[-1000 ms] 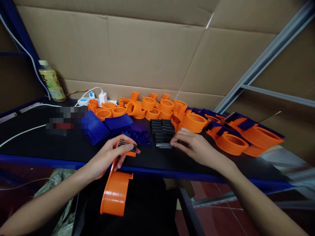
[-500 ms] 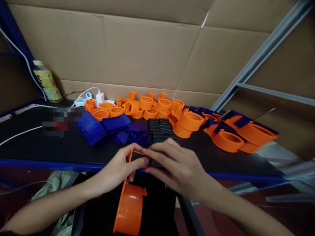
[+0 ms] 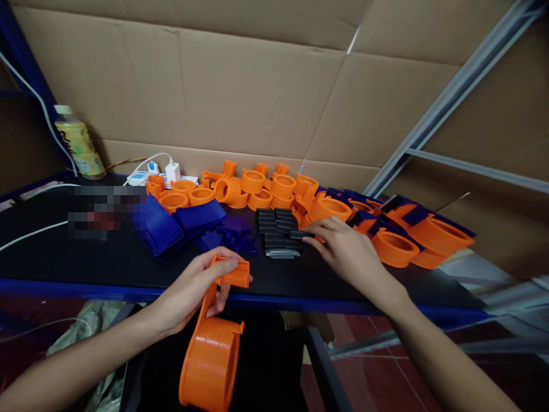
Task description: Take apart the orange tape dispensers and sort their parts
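My left hand (image 3: 195, 289) grips an orange plastic holder (image 3: 214, 349) by its flat upper arm, the round cup end hanging below the table's front edge. My right hand (image 3: 343, 249) reaches over the table to a stack of small black strips (image 3: 277, 232), its fingers stretched out and touching one strip at the stack's right side. Dark blue plastic pieces (image 3: 180, 226) lie just left of the strips.
Many orange rings and holders (image 3: 266, 189) crowd the back and right of the black table (image 3: 86, 257). A drink bottle (image 3: 79, 143) and a white power strip with chargers (image 3: 158, 171) stand at the back left. Cardboard walls rise behind.
My right hand left the orange holder, where it met my left hand half a second ago, and reached back to the black strips. My left hand turned the holder slightly.
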Action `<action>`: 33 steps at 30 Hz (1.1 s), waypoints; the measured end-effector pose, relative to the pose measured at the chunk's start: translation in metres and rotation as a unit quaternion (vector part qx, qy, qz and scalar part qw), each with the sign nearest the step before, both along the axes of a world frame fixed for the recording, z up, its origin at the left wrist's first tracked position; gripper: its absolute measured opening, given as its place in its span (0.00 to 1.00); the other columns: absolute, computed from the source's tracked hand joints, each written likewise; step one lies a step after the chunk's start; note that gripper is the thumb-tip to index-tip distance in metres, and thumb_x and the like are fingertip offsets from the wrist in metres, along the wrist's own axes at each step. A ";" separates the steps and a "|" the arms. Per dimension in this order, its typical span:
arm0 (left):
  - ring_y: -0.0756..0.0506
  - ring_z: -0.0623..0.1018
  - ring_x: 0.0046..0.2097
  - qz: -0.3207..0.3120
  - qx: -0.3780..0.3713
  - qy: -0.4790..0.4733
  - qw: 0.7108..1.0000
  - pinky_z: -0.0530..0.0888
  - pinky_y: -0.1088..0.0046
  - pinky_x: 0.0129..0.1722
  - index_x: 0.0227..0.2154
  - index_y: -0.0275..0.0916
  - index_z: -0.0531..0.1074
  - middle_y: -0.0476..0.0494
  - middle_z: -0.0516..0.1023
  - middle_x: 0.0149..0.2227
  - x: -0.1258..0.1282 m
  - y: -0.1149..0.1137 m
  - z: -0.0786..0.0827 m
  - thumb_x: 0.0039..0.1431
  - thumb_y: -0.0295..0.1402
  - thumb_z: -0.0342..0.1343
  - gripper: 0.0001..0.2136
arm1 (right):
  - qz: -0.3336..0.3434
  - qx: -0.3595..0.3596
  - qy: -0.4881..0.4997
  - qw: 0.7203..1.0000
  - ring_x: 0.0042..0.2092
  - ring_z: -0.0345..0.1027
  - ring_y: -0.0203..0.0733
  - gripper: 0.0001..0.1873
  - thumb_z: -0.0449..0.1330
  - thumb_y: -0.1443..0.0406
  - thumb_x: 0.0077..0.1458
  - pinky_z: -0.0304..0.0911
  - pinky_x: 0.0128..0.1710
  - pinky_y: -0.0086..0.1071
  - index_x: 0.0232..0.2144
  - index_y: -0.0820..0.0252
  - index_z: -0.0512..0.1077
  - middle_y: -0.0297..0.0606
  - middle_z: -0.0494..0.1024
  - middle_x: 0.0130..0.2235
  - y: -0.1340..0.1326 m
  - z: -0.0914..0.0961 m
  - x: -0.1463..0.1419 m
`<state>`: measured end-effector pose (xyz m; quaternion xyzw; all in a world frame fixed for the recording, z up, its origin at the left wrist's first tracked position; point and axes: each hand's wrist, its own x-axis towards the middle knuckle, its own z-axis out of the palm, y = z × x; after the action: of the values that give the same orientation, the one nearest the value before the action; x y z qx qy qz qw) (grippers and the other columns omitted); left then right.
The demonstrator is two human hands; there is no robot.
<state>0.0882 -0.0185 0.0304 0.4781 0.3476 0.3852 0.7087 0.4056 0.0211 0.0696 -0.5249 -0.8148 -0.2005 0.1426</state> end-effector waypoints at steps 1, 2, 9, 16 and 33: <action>0.54 0.65 0.16 -0.001 -0.001 -0.001 1.000 0.57 0.83 0.14 0.42 0.40 0.71 0.53 0.70 0.19 0.000 0.000 -0.001 0.62 0.45 0.58 0.14 | -0.007 -0.006 -0.007 1.000 0.47 0.72 0.49 0.14 0.55 0.59 0.66 0.69 0.36 0.38 0.45 0.56 0.78 0.42 0.79 0.44 0.004 -0.003 0.000; 0.54 0.65 0.16 -0.001 0.000 -0.002 1.000 0.57 0.83 0.14 0.42 0.40 0.71 0.53 0.70 0.19 0.000 0.000 -0.001 0.62 0.44 0.58 0.13 | -0.012 -0.008 -0.010 1.000 0.47 0.72 0.49 0.14 0.55 0.60 0.66 0.69 0.36 0.38 0.45 0.56 0.78 0.43 0.80 0.44 0.008 -0.005 -0.002; 0.54 0.67 0.18 0.015 -0.003 -0.025 1.000 0.58 0.82 0.14 0.39 0.38 0.71 0.46 0.78 0.28 0.001 -0.001 0.001 0.63 0.41 0.56 0.11 | 0.014 -0.032 0.056 0.998 0.48 0.74 0.49 0.15 0.54 0.62 0.66 0.70 0.45 0.41 0.47 0.56 0.79 0.42 0.81 0.47 0.016 -0.007 -0.010; 0.49 0.77 0.30 0.088 -0.020 -0.158 0.983 0.75 0.74 0.29 0.45 0.39 0.70 0.42 0.80 0.38 0.010 -0.006 -0.003 0.65 0.40 0.55 0.11 | 0.118 -0.156 0.231 0.953 0.47 0.74 0.44 0.23 0.55 0.54 0.66 0.70 0.45 0.35 0.60 0.51 0.69 0.40 0.78 0.52 -0.053 0.003 -0.037; 0.37 0.73 0.58 0.113 0.256 -0.061 0.958 0.72 0.54 0.56 0.58 0.46 0.66 0.37 0.71 0.60 -0.004 0.005 -0.025 0.66 0.36 0.55 0.18 | -0.099 0.116 0.190 0.970 0.57 0.65 0.62 0.38 0.57 0.47 0.59 0.59 0.60 0.57 0.67 0.53 0.58 0.50 0.71 0.57 -0.093 0.006 0.024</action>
<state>0.0839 -0.0137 0.0054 0.5765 0.2459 0.5673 0.5342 0.4293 -0.0723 0.0753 -0.6109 -0.6881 -0.2038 0.3344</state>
